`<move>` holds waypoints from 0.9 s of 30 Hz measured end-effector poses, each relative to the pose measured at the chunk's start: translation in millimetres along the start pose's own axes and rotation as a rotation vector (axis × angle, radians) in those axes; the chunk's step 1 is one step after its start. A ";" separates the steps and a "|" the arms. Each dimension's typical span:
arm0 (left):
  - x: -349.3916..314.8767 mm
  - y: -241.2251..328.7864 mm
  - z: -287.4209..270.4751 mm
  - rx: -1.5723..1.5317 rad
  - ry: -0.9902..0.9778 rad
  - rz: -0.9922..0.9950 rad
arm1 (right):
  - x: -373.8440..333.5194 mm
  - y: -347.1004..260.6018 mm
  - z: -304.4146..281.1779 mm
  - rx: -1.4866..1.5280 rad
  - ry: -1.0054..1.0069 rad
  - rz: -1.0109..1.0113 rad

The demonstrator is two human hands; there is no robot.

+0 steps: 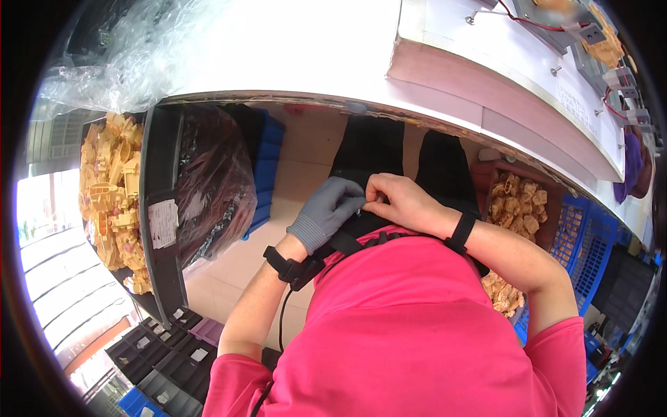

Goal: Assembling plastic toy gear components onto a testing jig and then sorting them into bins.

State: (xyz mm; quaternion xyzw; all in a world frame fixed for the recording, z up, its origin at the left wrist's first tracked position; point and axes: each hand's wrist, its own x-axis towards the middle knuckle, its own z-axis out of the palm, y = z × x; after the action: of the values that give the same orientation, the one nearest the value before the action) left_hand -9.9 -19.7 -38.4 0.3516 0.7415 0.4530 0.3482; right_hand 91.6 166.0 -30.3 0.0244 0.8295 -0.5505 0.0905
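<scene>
Brings a left hand [325,212] in a grey knitted glove and a bare right hand [406,201] together at the dial's centre, over black trousers [372,149]. Curls both sets of fingers inward, tips close about a tiny, pale, glinting bit [360,210], too small to identify; cannot tell which grip pinches it. Faces a white-topped table [292,48] at 12 o'clock, with heaped tan moulded parts [111,201] at 9.

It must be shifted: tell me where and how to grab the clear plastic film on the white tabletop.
Probably pinch the crumpled near edge of the clear plastic film with the gloved left hand, coming from the person's side. Its loose folds bunch at the left end of the white tabletop, offering slack to pinch.
</scene>
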 end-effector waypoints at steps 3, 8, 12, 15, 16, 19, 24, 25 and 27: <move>1.2 4.6 -3.4 0.049 -0.033 -0.007 | 1.3 -1.0 0.3 0.061 -0.007 0.030; 3.9 -6.8 2.9 -0.003 0.003 -0.048 | 7.6 2.8 3.7 0.103 -0.041 0.015; 2.7 -12.9 7.2 -0.011 0.045 -0.085 | 9.1 5.7 5.0 0.088 -0.047 -0.024; 3.4 -14.5 10.9 -0.002 0.040 -0.074 | 8.2 7.9 2.3 0.028 -0.097 -0.073; 3.5 -15.2 12.0 -0.001 0.040 -0.075 | 7.8 11.0 3.5 0.014 -0.104 -0.103; 3.1 -15.2 14.0 0.028 0.040 -0.063 | 5.9 13.8 3.3 -0.021 -0.119 -0.158; 1.2 -9.8 13.3 0.044 0.033 -0.070 | 1.3 12.2 4.4 -0.080 -0.103 -0.217; 0.7 -9.9 12.8 0.044 0.034 -0.068 | 1.2 9.6 3.5 -0.062 -0.101 -0.153; -0.9 -10.8 10.5 -0.061 0.032 -0.103 | 0.0 5.7 0.1 -0.046 -0.098 -0.089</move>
State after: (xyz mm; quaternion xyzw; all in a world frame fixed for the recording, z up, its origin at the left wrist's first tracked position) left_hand -2.9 -19.6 -51.7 0.2947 0.7499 0.4625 0.3699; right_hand 92.4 168.2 -35.5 -0.0416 0.8367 -0.5355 0.1072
